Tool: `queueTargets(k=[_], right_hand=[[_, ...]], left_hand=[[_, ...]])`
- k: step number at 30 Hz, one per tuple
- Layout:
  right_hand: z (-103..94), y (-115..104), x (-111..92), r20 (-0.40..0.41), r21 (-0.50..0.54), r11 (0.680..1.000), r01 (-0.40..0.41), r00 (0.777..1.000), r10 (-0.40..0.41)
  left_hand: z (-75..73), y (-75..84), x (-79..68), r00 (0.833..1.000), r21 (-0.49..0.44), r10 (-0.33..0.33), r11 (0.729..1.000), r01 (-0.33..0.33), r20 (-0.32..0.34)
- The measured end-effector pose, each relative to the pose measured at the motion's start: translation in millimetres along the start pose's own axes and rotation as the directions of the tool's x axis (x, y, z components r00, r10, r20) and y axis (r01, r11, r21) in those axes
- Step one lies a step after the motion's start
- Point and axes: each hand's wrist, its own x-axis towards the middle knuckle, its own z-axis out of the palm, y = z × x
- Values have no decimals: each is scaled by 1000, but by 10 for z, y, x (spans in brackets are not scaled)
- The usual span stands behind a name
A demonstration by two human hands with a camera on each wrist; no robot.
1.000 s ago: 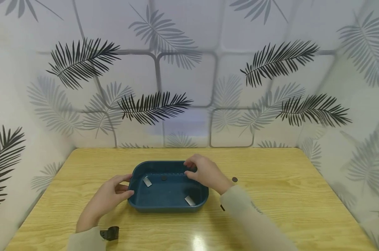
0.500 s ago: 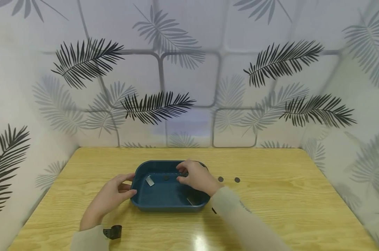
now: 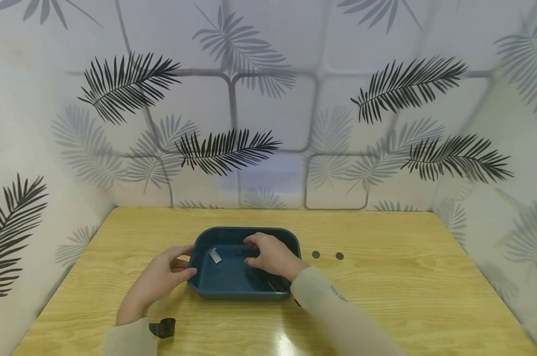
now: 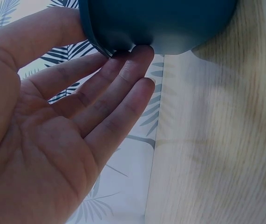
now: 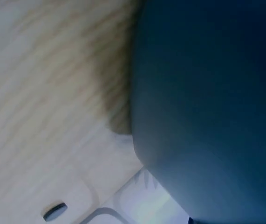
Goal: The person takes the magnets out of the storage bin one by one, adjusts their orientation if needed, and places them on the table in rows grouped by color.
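Note:
A dark blue rectangular tray (image 3: 233,296) with rounded corners stands on the table. My left hand (image 3: 155,279) grips its left end, thumb at the rim and fingertips against the outer wall, as the left wrist view shows. Inside the tray, my right hand (image 3: 273,256) reaches over the right wall, thumb and fingers spread apart with nothing visible between them. Just left of those fingertips lies a small dark disc (image 3: 239,251) on the tray floor. A shiny pale rectangular piece (image 3: 215,255) lies at the tray's left. Another flat piece (image 3: 275,286), shadowed, shows near the front right corner.
Two dark round discs (image 3: 316,254) (image 3: 339,256) lie on the wooden table (image 3: 397,277) right of the tray; one disc (image 5: 55,212) shows in the right wrist view. A small black item (image 3: 297,302) peeks out beside the right sleeve. A leaf-patterned wall covering (image 3: 268,183) rises behind.
My right hand has moved left and down into the tray, toward the small dark disc. A second disc on the table has come out from behind the arm. The left hand keeps its grip.

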Motion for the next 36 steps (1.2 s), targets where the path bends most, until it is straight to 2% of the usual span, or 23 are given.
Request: queueTargets(k=[8,17,27,32,36], right_hand=[[71,15,41,29,-69,997,27,999,-25],[116,20,38,144,-128,989,72,988,-53],[182,96,29,60,-113,988,107,993,-101],[188,89,37,38,-173,977,121,993,-116],[189,78,36,15,-228,969,98,995,-97]], left_hand=[[-9,20,8,1000,-3,8,1000,-8,8],[-17,-4,10,1000,-7,4,1000,-4,11],[-1,-20,-3,1000,-22,-5,1000,5,21],[-7,-20,0,1000,-15,-4,1000,4,18],[-17,-18,4,1000,-11,-1,1000,1,17]])
